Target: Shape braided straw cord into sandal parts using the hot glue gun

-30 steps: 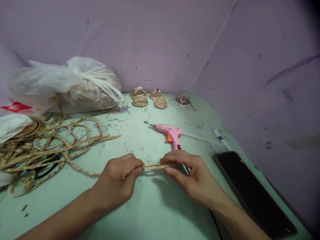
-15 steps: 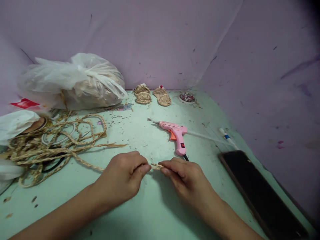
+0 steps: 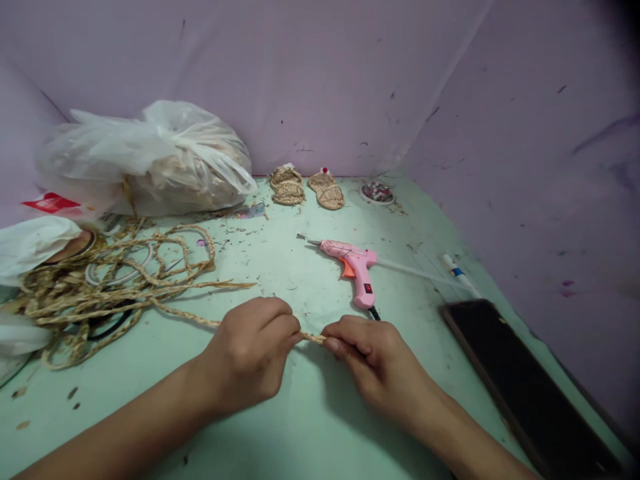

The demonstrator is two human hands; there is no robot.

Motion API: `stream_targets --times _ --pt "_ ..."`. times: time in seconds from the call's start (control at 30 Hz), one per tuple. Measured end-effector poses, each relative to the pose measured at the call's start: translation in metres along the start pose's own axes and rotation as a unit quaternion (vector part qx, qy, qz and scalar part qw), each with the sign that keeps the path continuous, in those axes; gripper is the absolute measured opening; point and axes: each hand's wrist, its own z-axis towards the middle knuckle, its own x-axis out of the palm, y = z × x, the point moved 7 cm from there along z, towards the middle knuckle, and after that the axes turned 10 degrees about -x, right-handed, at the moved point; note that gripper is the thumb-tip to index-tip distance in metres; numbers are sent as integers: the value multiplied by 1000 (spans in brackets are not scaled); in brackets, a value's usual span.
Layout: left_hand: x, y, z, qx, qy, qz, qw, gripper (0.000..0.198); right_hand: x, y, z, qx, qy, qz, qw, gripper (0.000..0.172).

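A braided straw cord runs between my two hands in the middle of the table. My left hand is closed around it, knuckles up. The tip of the cord is pinched between thumb and fingers of my right hand, and a short stretch shows between the hands. From behind my left hand the cord trails left to a loose tangle of braided cord. Just beyond my right hand lies a pink glue gun, its nozzle pointing left and a clear glue stick in its back.
Two small woven sandals and a little dish of bits stand at the wall. A stuffed plastic bag fills the back left. At right lie a phone and a white tube with a blue band. Straw scraps litter the table.
My left hand has rolled over, its thumb now turned away from view. The cord between my hands now shows as one twisted, taut stretch rather than separate flat strands.
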Motion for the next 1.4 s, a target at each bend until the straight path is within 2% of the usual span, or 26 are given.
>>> stream_targets --times 0.17,0.27,0.33,0.5,0.67,0.77,0.87,0.93,1.0,1.07,1.13,1.17,1.27,1.4 --pt "6 11 5 -142 89 -150 974 15 1 3 0 -26 -13 -24 999 17" --pt "14 10 5 -163 147 -168 961 18 3 3 -1 -27 -8 -44 999 18" --pt "18 8 4 -160 166 -159 960 22 4 4 -1 -31 -12 -50 998 19" --pt "22 3 -1 -132 133 -103 977 25 3 4 -2 -45 -25 -47 998 19" --pt "26 -2 -7 -78 126 55 987 18 6 0 -3 -61 -12 -64 996 18" --pt "23 -6 -8 -38 95 140 985 12 11 0 -3 -67 8 -73 995 18" --pt "21 -11 -10 -10 62 161 985 10 16 1 -3 -67 36 -72 994 17" --pt "21 -12 -10 -6 61 157 986 10 18 2 -3 -72 39 -90 993 16" --pt "23 -10 -7 -24 89 149 985 12 17 3 -4 -75 26 -129 988 17" --pt "25 -3 -3 -69 158 120 978 17 16 0 -4 -57 13 -155 986 19" --pt "25 7 0 -126 248 74 958 22 16 -6 -3 -19 15 -140 990 22" --pt "22 12 1 -149 276 59 948 24 16 -10 -3 3 15 -125 992 23" --pt "9 31 6 -192 315 81 926 25 15 -18 -2 57 19 -96 994 24" --pt "3 53 5 -242 338 79 906 24 14 -21 -2 82 23 -93 992 24"
